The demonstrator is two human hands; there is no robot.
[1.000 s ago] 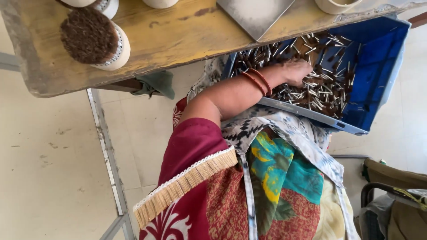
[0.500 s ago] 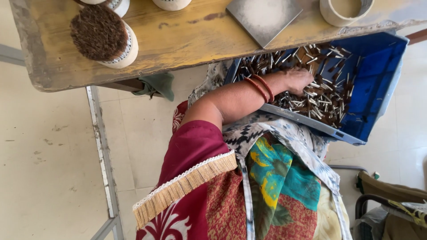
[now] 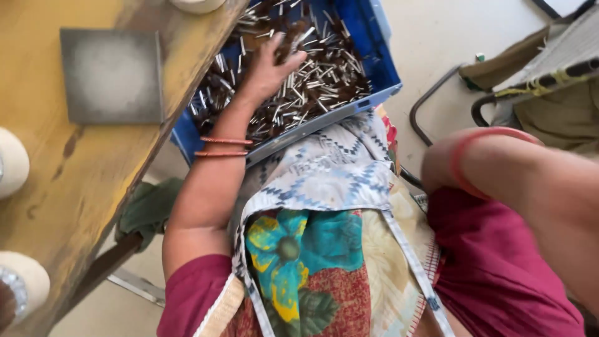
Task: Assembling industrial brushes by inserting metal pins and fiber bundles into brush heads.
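My left hand point(image 3: 268, 68) lies with its fingers spread on a heap of small white and brown sticks point(image 3: 327, 84) inside a blue plastic crate point(image 3: 324, 122). The crate rests on my lap, on a patterned cloth point(image 3: 324, 175), and tucks partly under the table's edge. Two orange-red bangles point(image 3: 221, 146) ring that wrist. On the right only my right forearm point(image 3: 530, 175), with a red bangle, shows. Its hand is out of the frame.
A worn yellow wooden table point(image 3: 93, 181) fills the left side and carries a grey square slab point(image 3: 112, 75), white round tubs point(image 3: 25, 284) and a white container point(image 3: 196, 5). A green cloth point(image 3: 146, 209) hangs under it. A metal-framed seat with olive fabric point(image 3: 549, 81) stands at the right.
The view has swung round and come closer, so the table now sits on the left. My left hand stays in the crate, fingers now spread over the sticks. My right forearm has come into view.
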